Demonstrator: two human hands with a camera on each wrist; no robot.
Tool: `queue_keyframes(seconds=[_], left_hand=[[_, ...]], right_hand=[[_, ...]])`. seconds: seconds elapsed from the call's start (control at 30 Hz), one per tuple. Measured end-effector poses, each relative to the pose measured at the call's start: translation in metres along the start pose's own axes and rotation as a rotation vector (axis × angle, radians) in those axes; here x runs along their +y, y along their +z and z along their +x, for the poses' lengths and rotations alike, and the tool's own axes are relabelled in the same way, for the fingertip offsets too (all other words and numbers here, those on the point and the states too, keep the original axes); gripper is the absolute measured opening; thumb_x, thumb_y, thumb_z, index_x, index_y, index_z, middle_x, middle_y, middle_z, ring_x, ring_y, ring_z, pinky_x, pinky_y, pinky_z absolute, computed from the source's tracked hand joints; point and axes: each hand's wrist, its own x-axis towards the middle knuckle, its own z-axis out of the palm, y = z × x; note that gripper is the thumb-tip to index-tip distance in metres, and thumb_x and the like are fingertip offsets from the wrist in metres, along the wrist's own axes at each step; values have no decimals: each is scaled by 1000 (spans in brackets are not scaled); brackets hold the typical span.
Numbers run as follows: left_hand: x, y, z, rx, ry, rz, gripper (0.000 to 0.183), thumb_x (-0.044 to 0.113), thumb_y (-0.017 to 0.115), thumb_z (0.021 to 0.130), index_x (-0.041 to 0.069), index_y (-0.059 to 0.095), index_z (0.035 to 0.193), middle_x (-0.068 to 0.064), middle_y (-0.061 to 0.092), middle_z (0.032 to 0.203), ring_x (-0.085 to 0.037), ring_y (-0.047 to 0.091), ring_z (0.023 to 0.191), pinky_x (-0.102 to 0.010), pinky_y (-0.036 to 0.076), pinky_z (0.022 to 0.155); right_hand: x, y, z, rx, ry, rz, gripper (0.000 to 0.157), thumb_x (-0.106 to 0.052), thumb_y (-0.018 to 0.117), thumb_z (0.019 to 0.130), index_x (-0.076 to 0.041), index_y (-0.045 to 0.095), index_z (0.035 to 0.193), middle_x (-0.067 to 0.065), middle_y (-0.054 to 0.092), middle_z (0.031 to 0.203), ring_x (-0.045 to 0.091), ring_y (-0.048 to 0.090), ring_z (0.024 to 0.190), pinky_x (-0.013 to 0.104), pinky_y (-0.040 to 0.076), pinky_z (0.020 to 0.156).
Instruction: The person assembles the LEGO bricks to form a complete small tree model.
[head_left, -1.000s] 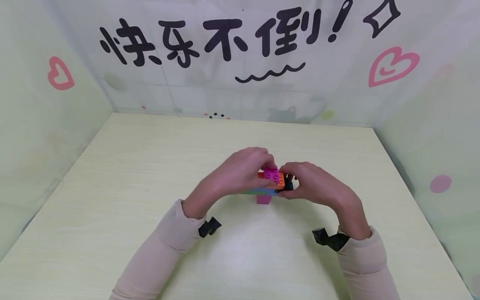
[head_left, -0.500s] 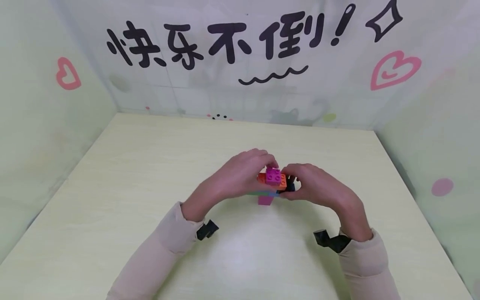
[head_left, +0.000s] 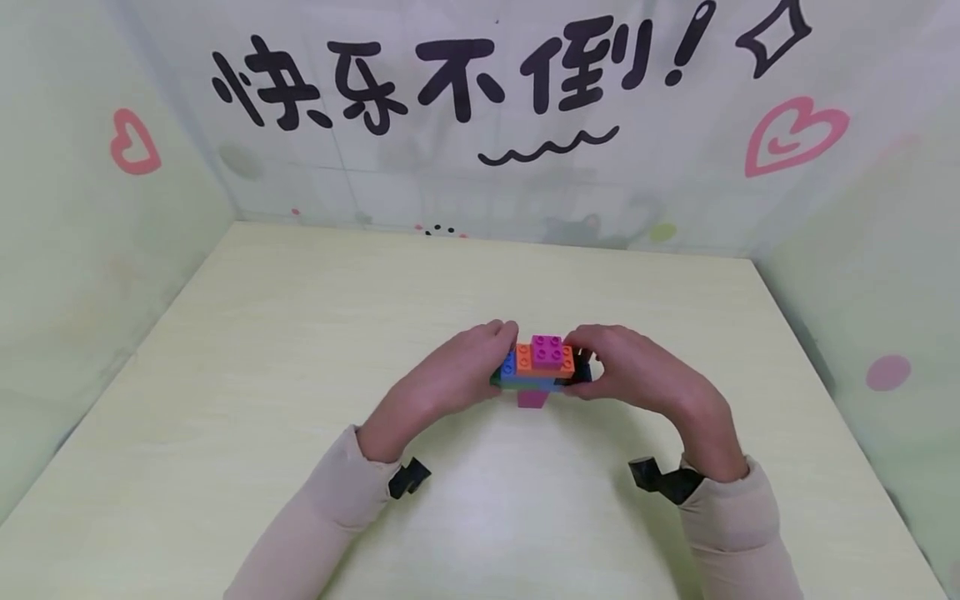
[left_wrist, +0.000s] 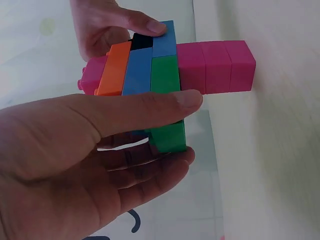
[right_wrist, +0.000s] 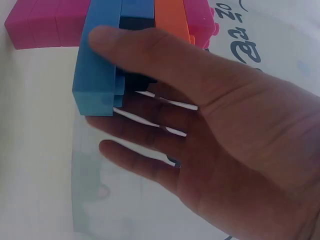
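A structure of toy building bricks stands at the middle of the table. Its column of pink bricks (left_wrist: 216, 67) carries a wider layer of green brick (left_wrist: 165, 72) and blue brick (right_wrist: 96, 62). Above that come another blue brick (left_wrist: 137, 70) and a black brick (left_wrist: 142, 42), then an orange brick (head_left: 522, 358) with a pink brick (head_left: 547, 352) on top. My left hand (head_left: 450, 371) pinches the green end between thumb and fingers. At the other end, my right hand (head_left: 641, 367) holds the blue brick, its thumb pressed on the underside.
The pale wooden table (head_left: 337, 333) is enclosed by printed panels at the back (head_left: 375, 183) and both sides. Black wrist cameras (head_left: 408, 478) sit at the cuffs of both sleeves (head_left: 330, 492).
My left hand has let go of the upper pink brick and moved down and left onto the green end, uncovering the orange and blue bricks. My right hand stays at its end.
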Motion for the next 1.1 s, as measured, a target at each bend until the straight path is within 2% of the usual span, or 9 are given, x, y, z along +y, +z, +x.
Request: queue_keyframes(seconds=[0.07,0.17,0.33,0.43,0.57,0.67,1.1], left_hand=[[-1,0,0,4,-7,-5,55,6,83,78,4,47,121,-7,56,108,-17,55,97,-28,49,86],[-5,-4,-1,18,-46,-74,54,6,83,77,4,49,119,-6,58,107,-17,57,95,-27,50,82],[-18,-16,-2,104,-144,-296,46,7,83,78,3,53,112,-5,63,99,-16,61,84,-26,52,70],[-27,-16,1,123,-172,-363,33,7,81,80,1,61,105,-5,66,93,-14,64,77,-26,52,67],[-37,-7,8,74,-189,-334,21,10,81,81,3,71,98,-2,68,90,-13,64,77,-25,52,69],[-43,2,13,46,-203,-296,19,12,81,81,5,73,97,-1,68,91,-13,63,79,-25,51,70],[-44,21,22,-6,-228,-190,17,10,79,83,6,71,98,2,65,87,-16,57,77,-26,49,70]], right_hand=[[0,1,1,-15,35,-4,37,-16,86,76,-12,65,105,-8,62,91,16,58,84,34,50,76],[0,1,3,2,59,4,43,-14,86,75,-9,62,110,-5,62,94,18,59,86,34,52,77],[5,-3,6,116,6,13,48,-14,82,79,-4,60,120,0,66,101,19,61,89,34,52,77],[11,-2,7,126,-14,31,43,-14,78,83,-3,62,122,0,67,98,18,62,87,34,52,74],[21,3,10,71,-1,70,28,-9,72,88,-1,68,115,-1,68,89,14,62,79,31,52,68],[27,8,12,29,15,65,21,-8,73,88,0,71,108,0,69,87,11,63,75,29,52,66],[31,19,19,-62,82,0,23,-10,76,86,-1,72,106,2,69,89,13,62,77,33,53,74]])
